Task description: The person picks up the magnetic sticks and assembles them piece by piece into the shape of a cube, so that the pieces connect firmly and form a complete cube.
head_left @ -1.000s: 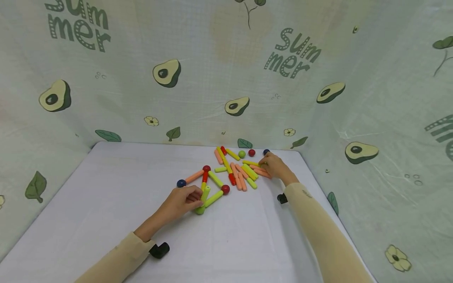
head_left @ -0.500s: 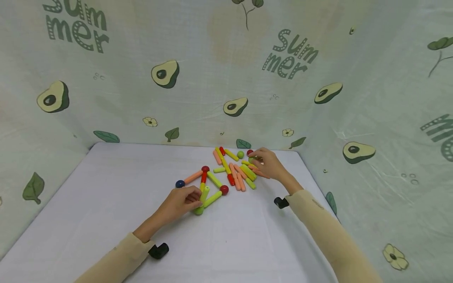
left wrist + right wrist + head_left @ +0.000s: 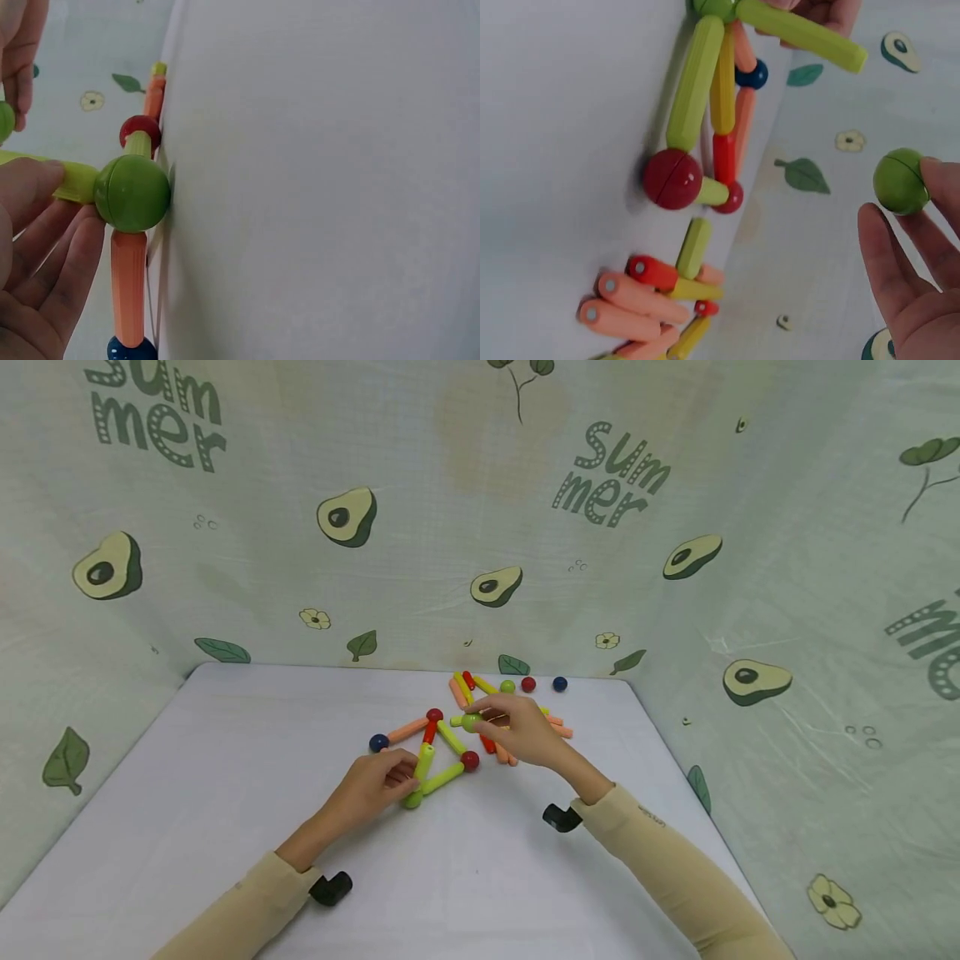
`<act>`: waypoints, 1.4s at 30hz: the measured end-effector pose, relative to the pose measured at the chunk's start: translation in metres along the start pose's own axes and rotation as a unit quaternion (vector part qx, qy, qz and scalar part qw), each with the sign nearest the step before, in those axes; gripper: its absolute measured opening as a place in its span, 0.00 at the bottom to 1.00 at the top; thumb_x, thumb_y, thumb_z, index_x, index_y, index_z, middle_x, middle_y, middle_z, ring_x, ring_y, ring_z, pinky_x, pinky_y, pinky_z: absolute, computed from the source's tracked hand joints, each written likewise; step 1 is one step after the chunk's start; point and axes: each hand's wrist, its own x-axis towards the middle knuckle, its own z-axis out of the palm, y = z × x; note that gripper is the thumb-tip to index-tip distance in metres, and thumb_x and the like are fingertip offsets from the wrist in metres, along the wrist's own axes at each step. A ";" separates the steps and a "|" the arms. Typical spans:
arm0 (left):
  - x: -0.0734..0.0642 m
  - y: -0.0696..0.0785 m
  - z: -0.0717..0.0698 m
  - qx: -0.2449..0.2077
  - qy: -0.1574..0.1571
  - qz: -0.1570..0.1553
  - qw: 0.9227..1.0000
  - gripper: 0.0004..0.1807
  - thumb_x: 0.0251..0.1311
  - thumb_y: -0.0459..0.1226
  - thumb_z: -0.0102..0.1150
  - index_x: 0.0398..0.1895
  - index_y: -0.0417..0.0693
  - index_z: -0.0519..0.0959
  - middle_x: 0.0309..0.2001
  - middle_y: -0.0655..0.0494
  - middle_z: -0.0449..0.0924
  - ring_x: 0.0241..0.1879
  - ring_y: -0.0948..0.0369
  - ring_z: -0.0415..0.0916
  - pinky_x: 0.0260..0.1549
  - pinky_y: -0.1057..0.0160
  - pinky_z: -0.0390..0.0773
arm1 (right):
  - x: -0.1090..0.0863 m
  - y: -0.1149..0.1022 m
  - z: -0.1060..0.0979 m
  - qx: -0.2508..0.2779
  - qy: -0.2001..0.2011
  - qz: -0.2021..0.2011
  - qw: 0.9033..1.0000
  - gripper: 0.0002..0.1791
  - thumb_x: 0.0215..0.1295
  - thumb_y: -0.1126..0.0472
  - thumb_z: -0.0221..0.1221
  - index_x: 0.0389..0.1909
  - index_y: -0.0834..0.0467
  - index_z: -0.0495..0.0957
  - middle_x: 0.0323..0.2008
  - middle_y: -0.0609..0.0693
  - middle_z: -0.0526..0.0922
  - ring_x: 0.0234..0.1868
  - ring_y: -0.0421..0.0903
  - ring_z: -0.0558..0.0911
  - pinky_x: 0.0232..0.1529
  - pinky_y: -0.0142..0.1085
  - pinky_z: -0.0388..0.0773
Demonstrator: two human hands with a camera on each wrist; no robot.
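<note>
In the head view my left hand (image 3: 371, 785) holds a lime-green stick (image 3: 424, 763) that stands up from a green ball (image 3: 133, 193) at the near corner of a flat frame. Its thumb lies along the stick in the left wrist view. The frame joins coloured sticks with a near red ball (image 3: 673, 178), a far red ball (image 3: 435, 716) and a blue ball (image 3: 378, 742). My right hand (image 3: 525, 731) pinches a loose green ball (image 3: 901, 182) between thumb and fingertips, in the air above and right of the upright stick, not touching it.
Loose sticks (image 3: 622, 319) in orange, yellow, red and green lie behind and right of the frame, partly hidden by my right hand. Near the table's back edge sit a green ball (image 3: 507, 687), a red ball (image 3: 528, 684) and a blue ball (image 3: 560, 684). A printed cloth (image 3: 420, 527) hangs behind.
My right hand has come away from the far-right pieces, moving left and nearer with the green ball. The back blue ball is uncovered. My left hand keeps holding the stick, nearly still.
</note>
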 end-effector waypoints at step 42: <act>0.005 0.003 -0.026 -0.001 0.074 0.061 0.995 0.21 0.65 0.40 0.75 0.59 0.48 0.81 0.48 0.55 0.89 0.41 0.65 0.87 0.42 0.65 0.86 | 0.017 -0.022 0.058 0.077 -0.016 -0.015 0.997 0.17 0.71 0.58 0.70 0.59 0.53 0.86 0.52 0.45 0.88 0.50 0.45 0.89 0.53 0.36 0.86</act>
